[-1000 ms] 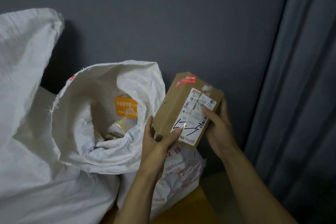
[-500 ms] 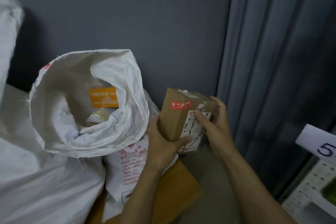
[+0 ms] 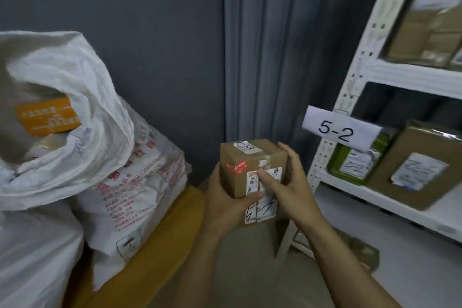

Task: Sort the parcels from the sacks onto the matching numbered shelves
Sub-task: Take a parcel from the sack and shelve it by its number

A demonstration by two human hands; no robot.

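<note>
Fingers (image 3: 267, 180) of left hand (image 3: 225, 205) and right hand (image 3: 297, 190) wrapped round parcel (image 3: 236, 182), label up, likely for reading its number. Held mid-air between shelf rack (image 3: 350, 77), loaded with boxes (image 3: 412, 170), and open sack (image 3: 87, 97) with orange-labelled packet (image 3: 47, 116) inside. Tag 5-2 (image 3: 340, 130) clipped on rack post.

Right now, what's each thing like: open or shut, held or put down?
small box, taped shut, upright, held in both hands.
left hand, grips the box's left side.
right hand, grips the box's right side.
white sack, mouth open, parcels inside.
printed sack, lying beside the open one, mouth not in view.
5-2 shelf, holds a green parcel and a brown parcel.
</note>
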